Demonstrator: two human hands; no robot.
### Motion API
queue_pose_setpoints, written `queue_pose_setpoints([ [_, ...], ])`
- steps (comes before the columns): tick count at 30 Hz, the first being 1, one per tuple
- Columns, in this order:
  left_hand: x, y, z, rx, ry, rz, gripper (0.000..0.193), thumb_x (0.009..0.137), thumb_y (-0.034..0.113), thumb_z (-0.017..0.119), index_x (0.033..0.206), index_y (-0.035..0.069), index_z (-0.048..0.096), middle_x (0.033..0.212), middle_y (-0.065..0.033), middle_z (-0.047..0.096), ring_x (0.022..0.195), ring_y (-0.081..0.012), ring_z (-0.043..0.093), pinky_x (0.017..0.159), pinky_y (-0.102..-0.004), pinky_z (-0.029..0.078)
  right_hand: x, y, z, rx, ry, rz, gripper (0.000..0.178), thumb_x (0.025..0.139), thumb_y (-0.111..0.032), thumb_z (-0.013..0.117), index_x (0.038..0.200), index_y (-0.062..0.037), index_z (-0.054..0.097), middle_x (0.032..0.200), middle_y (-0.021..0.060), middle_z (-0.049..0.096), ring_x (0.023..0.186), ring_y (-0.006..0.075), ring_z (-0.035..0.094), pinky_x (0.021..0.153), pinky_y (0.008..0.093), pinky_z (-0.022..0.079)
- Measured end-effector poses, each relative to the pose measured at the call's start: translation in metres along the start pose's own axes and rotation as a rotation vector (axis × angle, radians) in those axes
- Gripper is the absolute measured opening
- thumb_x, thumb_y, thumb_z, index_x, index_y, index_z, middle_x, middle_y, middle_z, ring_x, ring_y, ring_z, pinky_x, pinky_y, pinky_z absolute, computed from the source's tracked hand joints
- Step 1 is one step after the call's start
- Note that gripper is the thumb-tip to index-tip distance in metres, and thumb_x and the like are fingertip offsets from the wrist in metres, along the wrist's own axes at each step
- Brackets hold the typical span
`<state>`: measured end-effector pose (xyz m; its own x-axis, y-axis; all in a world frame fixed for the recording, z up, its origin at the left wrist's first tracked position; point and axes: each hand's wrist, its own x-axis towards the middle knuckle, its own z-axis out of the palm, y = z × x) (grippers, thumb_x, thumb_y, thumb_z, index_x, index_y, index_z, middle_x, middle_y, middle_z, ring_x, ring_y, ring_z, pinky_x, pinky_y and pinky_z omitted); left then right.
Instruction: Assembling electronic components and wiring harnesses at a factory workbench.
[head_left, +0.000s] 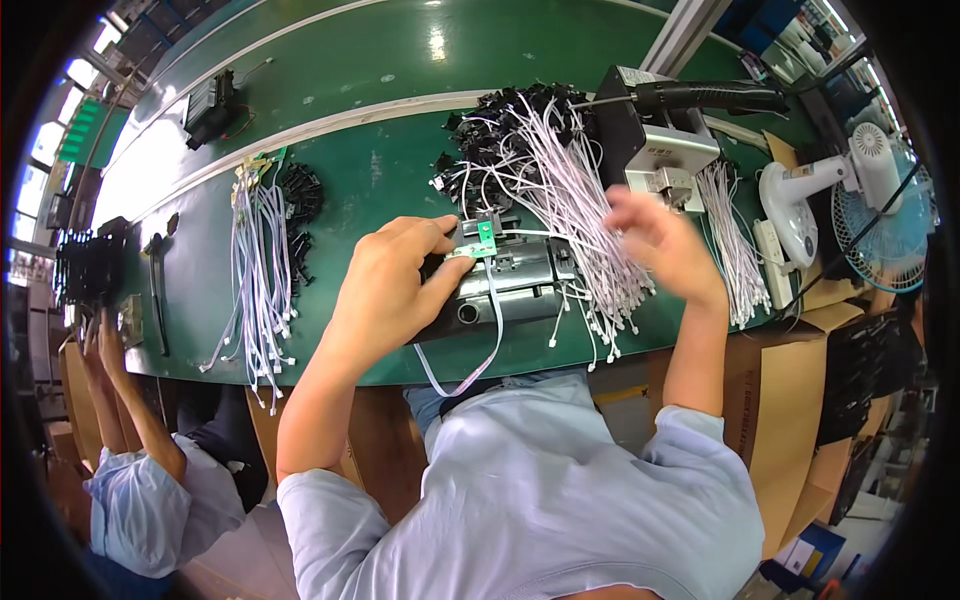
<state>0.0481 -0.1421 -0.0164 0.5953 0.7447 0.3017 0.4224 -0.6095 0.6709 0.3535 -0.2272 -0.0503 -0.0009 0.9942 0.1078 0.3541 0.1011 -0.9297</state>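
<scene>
By the middle of the worktop's (362, 190) near edge, a black housing (515, 300) lies with its long axis running left to right, roughly along that edge. A pale ribbon cable (499, 318) comes down across it and loops out over the edge. On the housing's far side sits a small green circuit board (487, 238), just right of the left hand's (390, 280) fingertips; that hand is clearly the nearer one.

The left hand reaches in from the lower left, back upward, thumb along the near side of the board and fingers bent over its left end. Thumb and fingertips are a little apart, touching at the board (whether they pinch it or only press, I cannot tell). The right hand (668, 245) is raised, forearm upright, well apart from the board on its right side; its blurred fingers look loosely curled and apart, with nothing visible between them.

Beyond and beside the housing, white cables (575, 190) fan from a heap of black parts (520, 115) toward the near edge. Farther off, toward the right end, stands a metal box (665, 145) with a black-handled tool (710, 97) across its top.
</scene>
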Motion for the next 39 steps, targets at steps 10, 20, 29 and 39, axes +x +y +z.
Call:
queue_pose_setpoints([
  [10, 0.017, -0.003, -0.002, -0.066, -0.047, -0.128, 0.048, 0.077, 0.007, 0.071, 0.121, 0.001, 0.052, 0.098, -0.0231, 0.068, 0.095, -0.0333, 0.067, 0.087, -0.0348, 0.048, -0.044, -0.027, 0.061, -0.260, -0.030, -0.116, 0.018, 0.088, -0.011, 0.063, 0.102, -0.0013, 0.067, 0.078, 0.0097, 0.063, 0.067, 0.0161, 0.061, 0.057, 0.0275, 0.045],
  [20, 0.026, 0.005, -0.009, 0.387, -0.382, 0.248, 0.117, 0.041, 0.022, 0.084, 0.144, 0.003, 0.031, 0.130, -0.0212, 0.050, 0.117, -0.0396, 0.048, 0.101, -0.0430, 0.036, -0.004, 0.028, 0.065, -0.218, -0.049, 0.153, 0.081, 0.063, -0.038, 0.084, 0.130, -0.0095, 0.048, 0.075, 0.0120, 0.064, 0.064, 0.0258, 0.062, 0.062, 0.0350, 0.049],
  [29, 0.026, 0.027, -0.072, 0.110, -0.413, 0.383, 0.119, 0.042, 0.019, 0.084, 0.144, -0.001, 0.027, 0.118, -0.0249, 0.055, 0.102, -0.0420, 0.053, 0.091, -0.0460, 0.040, 0.024, -0.035, 0.057, 0.263, -0.480, -0.128, 0.095, 0.056, -0.025, 0.089, 0.132, 0.0014, 0.038, 0.113, 0.0152, 0.060, 0.103, 0.0238, 0.060, 0.091, 0.0339, 0.047],
  [39, 0.060, -0.064, -0.106, -0.283, 0.479, 0.041, 0.064, 0.088, 0.010, 0.061, 0.143, 0.000, 0.030, 0.138, -0.0193, 0.046, 0.125, -0.0267, 0.047, 0.104, -0.0366, 0.034, 0.180, -0.110, -0.032, -0.207, 0.420, -0.516, 0.071, 0.056, -0.022, 0.089, 0.112, 0.0038, 0.053, 0.107, 0.0143, 0.066, 0.095, 0.0192, 0.064, 0.084, 0.0284, 0.051],
])
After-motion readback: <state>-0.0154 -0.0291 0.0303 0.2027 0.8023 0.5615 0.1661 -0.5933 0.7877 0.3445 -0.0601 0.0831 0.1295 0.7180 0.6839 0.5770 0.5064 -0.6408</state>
